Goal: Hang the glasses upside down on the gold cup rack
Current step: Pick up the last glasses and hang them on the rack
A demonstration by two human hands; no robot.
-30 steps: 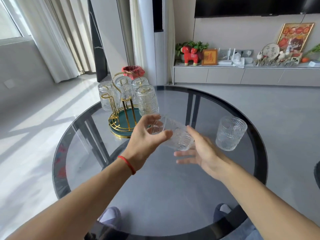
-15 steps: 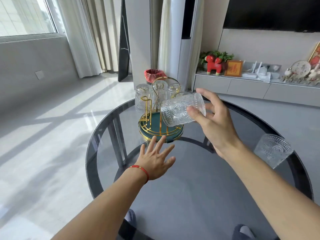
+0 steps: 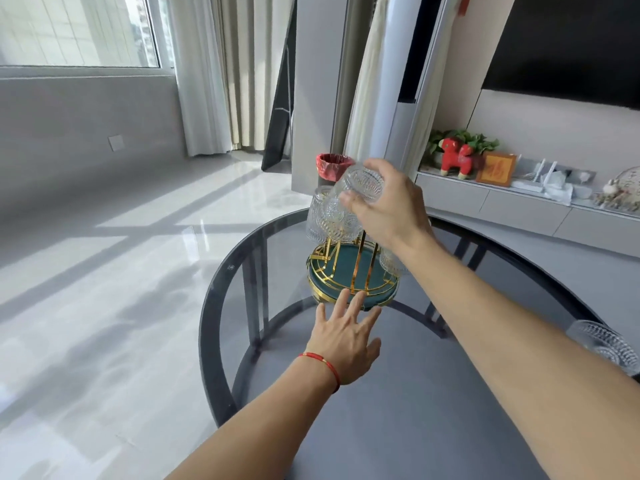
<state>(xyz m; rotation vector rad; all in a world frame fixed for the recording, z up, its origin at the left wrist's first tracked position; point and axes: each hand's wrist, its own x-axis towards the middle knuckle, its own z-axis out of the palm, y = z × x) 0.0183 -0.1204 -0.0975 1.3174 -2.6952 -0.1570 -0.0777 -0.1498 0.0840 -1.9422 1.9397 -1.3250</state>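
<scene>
My right hand [image 3: 388, 206] is gripping an inverted glass [image 3: 360, 183] at frame center, over the gold cup rack [image 3: 351, 268]. Left hand [image 3: 343, 336] is hovering open, empty, below it. Should be lowering straight onto a free prong, avoiding hung glasses [image 3: 323, 218].

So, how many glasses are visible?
4 clearly: held glass in right hand, left rack glass, right rack glass under the forearm, table glass at far right. More may be hidden.
</scene>
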